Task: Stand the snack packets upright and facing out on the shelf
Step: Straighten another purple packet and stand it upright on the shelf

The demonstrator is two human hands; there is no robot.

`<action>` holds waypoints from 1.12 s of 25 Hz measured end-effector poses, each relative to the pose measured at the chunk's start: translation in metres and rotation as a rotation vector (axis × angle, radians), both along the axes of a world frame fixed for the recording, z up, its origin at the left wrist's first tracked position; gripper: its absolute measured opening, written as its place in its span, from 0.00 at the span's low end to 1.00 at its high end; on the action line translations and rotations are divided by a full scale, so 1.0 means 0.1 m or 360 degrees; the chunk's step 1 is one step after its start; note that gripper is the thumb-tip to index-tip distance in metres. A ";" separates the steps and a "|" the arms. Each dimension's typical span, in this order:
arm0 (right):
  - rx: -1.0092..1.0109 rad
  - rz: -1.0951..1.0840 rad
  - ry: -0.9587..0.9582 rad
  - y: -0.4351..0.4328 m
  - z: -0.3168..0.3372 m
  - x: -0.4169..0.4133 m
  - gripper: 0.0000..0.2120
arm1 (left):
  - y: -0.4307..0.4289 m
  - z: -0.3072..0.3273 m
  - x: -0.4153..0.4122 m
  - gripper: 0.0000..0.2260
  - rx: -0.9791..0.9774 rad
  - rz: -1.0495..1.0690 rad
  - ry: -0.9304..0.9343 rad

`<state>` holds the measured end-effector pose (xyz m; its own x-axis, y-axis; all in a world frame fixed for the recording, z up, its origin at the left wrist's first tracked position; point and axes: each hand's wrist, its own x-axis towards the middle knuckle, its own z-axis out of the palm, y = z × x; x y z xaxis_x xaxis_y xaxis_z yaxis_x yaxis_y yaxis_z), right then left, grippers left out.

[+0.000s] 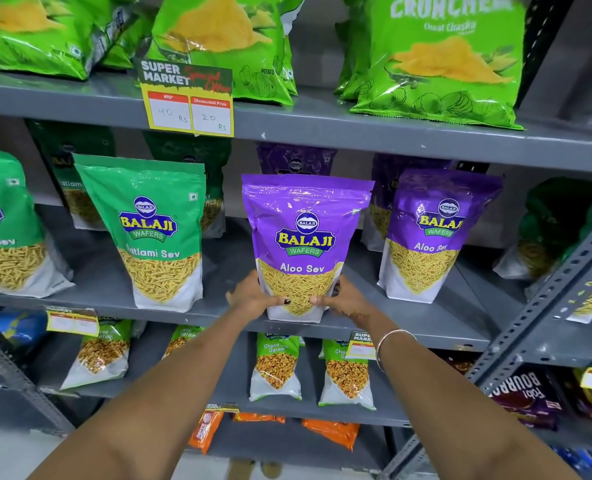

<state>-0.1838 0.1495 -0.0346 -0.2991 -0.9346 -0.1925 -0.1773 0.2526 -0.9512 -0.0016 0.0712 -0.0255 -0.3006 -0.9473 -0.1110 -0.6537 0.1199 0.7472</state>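
Observation:
A purple Aloo Sev packet (305,237) stands upright at the front edge of the middle grey shelf (218,311), label facing out. My left hand (253,296) grips its lower left corner and my right hand (348,299) grips its lower right corner, thumbs on the front. A second purple Aloo Sev packet (433,233) stands upright to the right. A green Ratlami Sev packet (156,230) stands upright to the left, tilted slightly. Another green packet (3,226) is at the far left edge. More packets stand behind in shadow.
The top shelf holds green Crunchem chip bags (440,60) and a yellow price tag (189,102). Below are Chana Garam packets (275,367), orange packets (332,433) and a dark purple bag (526,396). A perforated grey upright (544,317) crosses at the right.

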 end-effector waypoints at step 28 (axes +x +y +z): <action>0.0037 -0.0932 0.0420 0.92 0.29 -1.86 0.30 | 0.79 -0.10 -1.55 0.33 -0.0709 -0.0789 0.0195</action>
<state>-0.3698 0.2411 -0.0059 -0.7987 -0.5987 -0.0611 -0.2310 0.3988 -0.8875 -0.1569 0.1502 -0.0354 -0.6969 -0.6415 0.3208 -0.3558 0.6976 0.6220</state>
